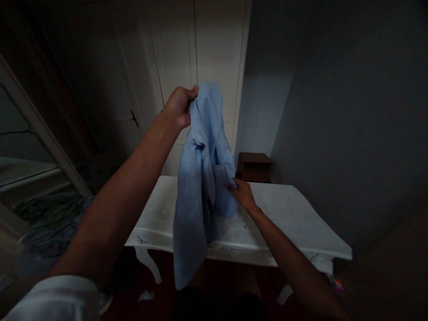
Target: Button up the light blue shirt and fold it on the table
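Note:
A light blue shirt [197,187] hangs in the air above a white table [294,218]. My left hand [180,104] is raised high and closed on the top of the shirt, holding it up. Lower down, my right hand [242,192] pinches a fold of the shirt's fabric near its middle, just above the tabletop. The shirt's lower end drapes past the table's front edge.
White wardrobe doors [200,53] stand behind the table. A small dark wooden cabinet [256,166] sits in the far corner by a grey wall. Rumpled dark cloth [50,218] lies at the left. Small bits lie on the dark floor under the table.

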### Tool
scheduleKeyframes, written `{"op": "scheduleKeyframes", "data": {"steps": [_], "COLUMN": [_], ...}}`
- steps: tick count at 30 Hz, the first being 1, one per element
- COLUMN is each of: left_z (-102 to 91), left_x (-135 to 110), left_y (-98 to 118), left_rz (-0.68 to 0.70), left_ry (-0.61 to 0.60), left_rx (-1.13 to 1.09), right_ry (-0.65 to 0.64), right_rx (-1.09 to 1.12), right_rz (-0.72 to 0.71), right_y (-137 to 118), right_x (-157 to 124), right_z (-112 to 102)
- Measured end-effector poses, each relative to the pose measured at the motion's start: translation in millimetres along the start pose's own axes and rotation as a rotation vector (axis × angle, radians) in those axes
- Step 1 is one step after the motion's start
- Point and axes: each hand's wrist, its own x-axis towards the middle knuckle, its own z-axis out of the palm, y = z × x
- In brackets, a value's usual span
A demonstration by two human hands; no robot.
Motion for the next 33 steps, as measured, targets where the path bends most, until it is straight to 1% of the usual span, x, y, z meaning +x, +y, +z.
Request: {"op": "scheduleKeyframes", "data": {"steps": [2,4,5,6,8,9,11,13,14,16,17,18,20,22,24,26,28,30,31,32,33], "left_z": [-25.7,-54.2,-67.3,-78.9,-96.8,-103.7,-115.1,-125.2,-130.0,-138.4,-141.7,-144.3,-146.9,-145.6,-139.9,-129.5,-115.0,-97.9,-89.1,-80.4,-72.1], "left_x": [-3.3,-13.7,-21.1,-29.2,-45.1,-51.8,-60.8,-64.5,-65.0,-64.9,-65.0,-65.4,-68.0,-73.0,-80.0,-89.2,-101.9,-119.1,-129.6,-141.1,-153.4], "left_y": [-0.8,-3.7,-5.7,-7.9,-12.2,-14.5,-20.6,-31.3,-39.0,-59.2,-71.1,-83.5,-107.9,-128.6,-144.3,-155.7,-165.1,-174.1,-178.7,-183.5,-188.3], "left_rz": [0.023,0.087,0.122,0.153,0.184,0.182,0.143,0.074,0.034,-0.073,-0.139,-0.212,-0.36,-0.469,-0.512,-0.5,-0.463,-0.419,-0.392,-0.357,-0.305], "left_ry": [0.152,0.332,0.4,0.449,0.497,0.507,0.505,0.49,0.48,0.452,0.432,0.41,0.383,0.365,0.335,0.276,0.164,0.002,-0.104,-0.235,-0.402], "left_rx": [0.144,0.394,0.532,0.663,0.863,0.933,1.014,1.027,1.017,0.982,0.965,0.954,0.947,0.95,0.959,0.976,0.981,0.961,0.949,0.945,0.962], "right_ry": [0.055,0.169,0.261,0.327,0.4,0.404,0.343,0.26,0.208,0.104,0.063,0.029,0.008,-0.008,-0.037,-0.134,-0.278,-0.398,-0.44,-0.479,-0.516], "right_rx": [-0.032,-0.071,-0.148,-0.23,-0.351,-0.393,-0.447,-0.479,-0.491,-0.535,-0.574,-0.624,-0.718,-0.755,-0.771,-0.798,-0.797,-0.75,-0.72,-0.688,-0.661], "right_rz": [-0.032,-0.062,-0.163,-0.278,-0.42,-0.477,-0.591,-0.67,-0.689,-0.667,-0.624,-0.564,-0.431,-0.341,-0.292,-0.259,-0.25,-0.274,-0.295,-0.319,-0.341], "right_y": [3.3,2.0,-1.9,-8.5,-29.7,-43.1,-70.7,-92.8,-100.0,-106.4,-106.1,-104.1,-97.4,-89.2,-80.8,-72.6,-65.2,-59.8,-58.0,-56.7,-55.7], "right_x": [7.1,20.2,28.9,38.6,58.8,68.4,85.3,99.7,106.5,119.9,126.4,132.5,142.9,150.1,154.3,155.5,153.0,145.2,138.9,130.9,121.2], "right_z": [-30.9,-67.9,-86.5,-104.3,-135.5,-148.1,-166.3,-173.3,-172.2,-161.1,-151.4,-139.4,-110.8,-79.5,-49.2,-21.8,2.1,23.5,33.6,43.7,53.7]}}
